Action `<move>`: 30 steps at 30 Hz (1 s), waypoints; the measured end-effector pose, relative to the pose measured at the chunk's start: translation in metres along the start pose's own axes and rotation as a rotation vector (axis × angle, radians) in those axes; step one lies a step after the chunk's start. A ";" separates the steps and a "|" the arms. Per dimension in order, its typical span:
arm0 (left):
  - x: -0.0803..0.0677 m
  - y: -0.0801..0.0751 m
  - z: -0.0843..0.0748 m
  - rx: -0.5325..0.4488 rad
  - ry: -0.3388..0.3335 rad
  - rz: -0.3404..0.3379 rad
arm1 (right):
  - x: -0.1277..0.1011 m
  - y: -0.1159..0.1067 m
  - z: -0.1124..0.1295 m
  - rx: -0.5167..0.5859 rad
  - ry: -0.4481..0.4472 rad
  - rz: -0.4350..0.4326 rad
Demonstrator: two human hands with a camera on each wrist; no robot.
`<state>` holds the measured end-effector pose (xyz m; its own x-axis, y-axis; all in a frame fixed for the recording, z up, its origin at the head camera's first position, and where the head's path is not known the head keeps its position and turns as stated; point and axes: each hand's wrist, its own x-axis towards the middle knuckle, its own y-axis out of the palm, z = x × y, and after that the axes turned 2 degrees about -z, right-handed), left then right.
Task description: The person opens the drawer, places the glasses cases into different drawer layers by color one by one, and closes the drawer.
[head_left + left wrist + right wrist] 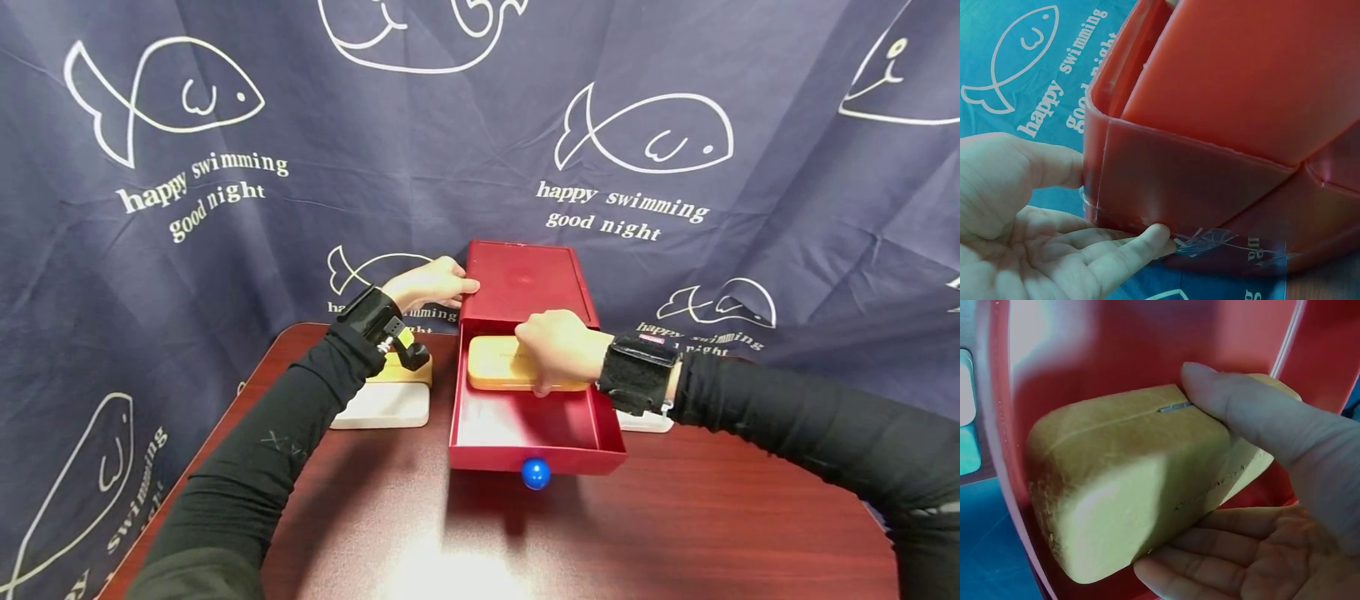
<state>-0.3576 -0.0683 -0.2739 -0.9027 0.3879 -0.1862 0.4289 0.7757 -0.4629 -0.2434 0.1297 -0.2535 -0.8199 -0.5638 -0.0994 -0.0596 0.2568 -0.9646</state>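
Grips yellow case (491, 363) with right hand (561, 346), opened only to case width, with thumb on 6 o'clock long side and fingers on opposite one. In head view, sits inside pulled-out drawer (517, 425), toward 12 o'clock, right by red box (525, 282). Hides most right fingers in head view; shows them in right wrist view, plus thumb beside metal hinge (1174, 407) and lettering (1213, 489) too blurred to read. Cannot tell if touching drawer floor.

Holds box with left hand (429, 285) at its 9-10 o'clock edge, with thumb and fingers parted around a corner. Shows clear tape (1205, 242) by fingertips in left wrist view only.

In head view, has blue knob (536, 473) at 6 o'clock on drawer front. Has white case (384, 407) on table (360, 533) at 8 o'clock of box; has white piece (647, 422) at 4 o'clock, partly hidden.
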 end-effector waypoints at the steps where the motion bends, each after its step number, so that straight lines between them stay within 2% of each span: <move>1: 0.000 0.000 0.000 -0.001 -0.002 0.000 | 0.000 0.000 0.001 0.005 0.004 0.003; 11: -0.001 0.000 0.001 -0.006 0.004 0.003 | 0.004 0.008 0.007 0.003 0.030 -0.005; 24: -0.001 0.001 0.000 -0.001 0.007 0.005 | 0.003 0.014 0.010 -0.054 0.045 -0.033; 30: -0.001 0.000 0.000 0.006 0.007 0.008 | -0.001 0.018 0.013 -0.090 0.046 -0.093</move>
<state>-0.3567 -0.0692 -0.2736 -0.8991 0.3971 -0.1840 0.4355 0.7700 -0.4664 -0.2369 0.1247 -0.2737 -0.8334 -0.5526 0.0026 -0.1859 0.2759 -0.9430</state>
